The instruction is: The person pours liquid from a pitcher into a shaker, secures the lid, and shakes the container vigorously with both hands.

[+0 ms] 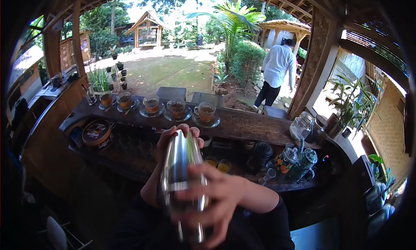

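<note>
A shiny metal cocktail shaker (177,152) is tilted in front of my chest, and both hands are around it. My left hand (163,147) grips its upper, far end, with fingertips showing over the top. Blurred by motion, my right hand (220,191) wraps the nearer, lower part with its fingers curled across the metal. Beyond the shaker, several glass cups (177,109) of amber-brown drink stand on saucers along the wooden counter (251,123). Two small glasses (224,165) with yellow liquid sit on the lower shelf, just past my hands.
A round brown tub (96,134) stands at left on the lower shelf. To the right are a lidded glass jar (301,126), a patterned jar (288,158), a green glass pitcher (303,165) and potted plants (350,98). Outside, a person in a white shirt (277,64) faces away.
</note>
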A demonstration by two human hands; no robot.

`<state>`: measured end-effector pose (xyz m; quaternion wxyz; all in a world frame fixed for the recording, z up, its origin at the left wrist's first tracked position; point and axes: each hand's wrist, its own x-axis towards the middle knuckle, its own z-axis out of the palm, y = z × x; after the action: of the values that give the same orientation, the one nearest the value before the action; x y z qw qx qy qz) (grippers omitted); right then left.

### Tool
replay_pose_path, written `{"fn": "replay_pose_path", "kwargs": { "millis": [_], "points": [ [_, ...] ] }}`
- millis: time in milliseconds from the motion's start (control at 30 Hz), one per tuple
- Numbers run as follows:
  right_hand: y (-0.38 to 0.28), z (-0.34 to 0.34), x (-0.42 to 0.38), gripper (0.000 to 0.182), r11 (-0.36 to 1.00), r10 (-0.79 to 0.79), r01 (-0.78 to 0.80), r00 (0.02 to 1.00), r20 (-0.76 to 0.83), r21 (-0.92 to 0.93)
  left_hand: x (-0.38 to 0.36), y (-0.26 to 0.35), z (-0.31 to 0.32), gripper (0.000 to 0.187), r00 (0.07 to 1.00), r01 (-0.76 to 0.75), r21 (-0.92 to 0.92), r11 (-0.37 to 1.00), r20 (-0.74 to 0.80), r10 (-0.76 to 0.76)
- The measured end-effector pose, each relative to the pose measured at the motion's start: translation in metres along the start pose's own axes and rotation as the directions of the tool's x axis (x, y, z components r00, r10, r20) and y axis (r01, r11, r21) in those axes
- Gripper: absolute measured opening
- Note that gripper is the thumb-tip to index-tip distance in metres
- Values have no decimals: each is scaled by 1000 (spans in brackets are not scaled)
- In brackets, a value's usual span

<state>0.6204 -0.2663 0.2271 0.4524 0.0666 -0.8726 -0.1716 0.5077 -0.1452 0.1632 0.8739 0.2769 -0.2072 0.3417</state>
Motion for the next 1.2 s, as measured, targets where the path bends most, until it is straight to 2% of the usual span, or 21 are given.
{"fn": "replay_pose_path", "kwargs": {
  "millis": [67,100,133,200,233,267,333,400,433,533,600,700,800,867,900,967,1000,1067,1133,1167,1200],
  "points": [
    [40,10,-22,53,962,268,-267,963,-16,49,-19,-19,-22,29,832,-272,197,942,-444,333],
    [53,14,-34,58,857,515,-515,856,42,-16,-19,-24,-75,27,991,-135,-286,949,-25,133],
    [66,24,-43,67,710,704,-700,704,-96,75,-11,-6,-68,31,854,52,-222,974,-495,-158],
    [74,26,-42,69,766,643,-629,758,-113,134,-15,1,-57,32,892,36,-164,986,-439,-106],
    [73,27,-23,59,882,471,-469,879,-74,39,-17,8,-46,32,996,-72,-156,985,-66,62],
    [64,31,0,49,956,290,-291,957,-16,-35,-24,25,-74,29,926,-112,-385,916,-376,-45],
    [43,39,34,35,999,44,-40,988,149,-27,-9,66,-30,32,995,98,-51,994,-11,-98],
    [45,55,30,35,999,-21,26,986,164,-31,-13,75,-12,34,986,-77,36,996,153,70],
    [49,63,26,35,995,-81,89,980,184,-37,-15,84,-23,34,998,-27,29,999,61,25],
    [110,89,-6,45,961,277,-277,961,-9,-19,-30,88,-69,32,971,27,-101,995,-233,-50],
    [128,106,-23,51,750,659,-653,720,-217,109,-35,88,-82,31,862,-22,-71,997,-507,-17],
    [117,111,7,51,986,166,-166,982,-94,-1,-41,124,-74,27,938,63,-65,996,-336,-81],
    [81,124,39,15,979,-140,151,987,81,-140,-38,148,-28,31,996,17,183,983,-95,1],
    [94,127,37,21,993,-101,100,995,-16,-64,-35,153,-29,26,989,36,122,992,-150,-18],
    [114,130,30,29,996,-70,65,995,-77,-60,-36,148,-32,24,907,-4,178,984,-413,78],
    [141,130,3,49,933,357,-355,933,38,-62,-37,133,-47,23,751,-29,239,971,-635,179],
    [153,135,-12,53,766,643,-641,765,-39,38,-39,124,-61,23,799,-114,192,975,-565,205],
    [151,124,-5,54,790,613,-613,789,-41,18,-37,113,-79,24,879,-253,85,964,-397,265],
    [123,117,24,38,990,122,-123,992,-18,-74,-50,121,-81,27,886,-193,83,978,-414,211],
    [97,110,40,30,996,86,-84,994,74,-22,-33,147,-79,29,975,190,-100,977,-96,-199],
    [76,104,47,23,998,42,-48,986,159,34,-27,136,-48,31,994,85,-36,996,67,-82]
  ]
}}
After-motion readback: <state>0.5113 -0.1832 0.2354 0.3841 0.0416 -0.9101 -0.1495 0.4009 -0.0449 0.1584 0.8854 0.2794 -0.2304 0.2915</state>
